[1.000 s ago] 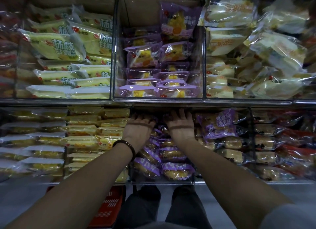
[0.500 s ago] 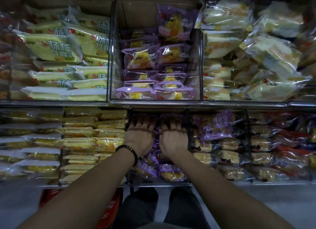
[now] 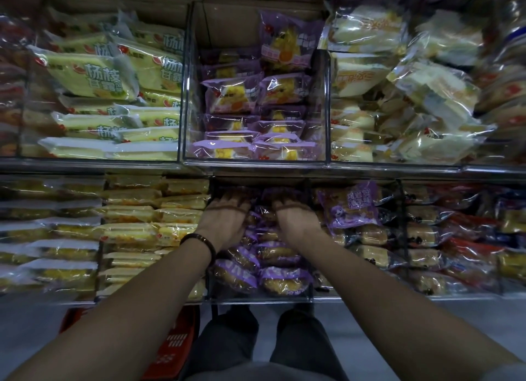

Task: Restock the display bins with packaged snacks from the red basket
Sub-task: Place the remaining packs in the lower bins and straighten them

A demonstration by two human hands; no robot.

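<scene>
Head view: A person's left hand (image 3: 225, 221) and right hand (image 3: 296, 221) reach side by side, palms down, into the lower middle bin (image 3: 257, 300). They rest on the purple-wrapped snack packs (image 3: 284, 281) stacked there. Each grip looks released: the fingers lie fairly straight on the wrappers and grasp nothing that shows, though the tips are lost in shadow under the upper shelf edge (image 3: 256, 168).

The packs are probably light and soft, with slick, crinkly film that would slide under a flat palm. The sealed ends or the long sides look like the safest places to hold one, with no squeeze on the cake inside.

The red basket (image 3: 176, 343) stands on the floor below the left forearm, beside the person's legs, and its contents cannot be seen. Yellow packs (image 3: 133, 232) fill the bin just to the left, and a purple bag (image 3: 351, 204) leans in the bin to the right. Above, a clear upper bin (image 3: 185, 96) holds more purple packs. The overhanging shelf and the bin's front wall likely narrow the way in.
</scene>
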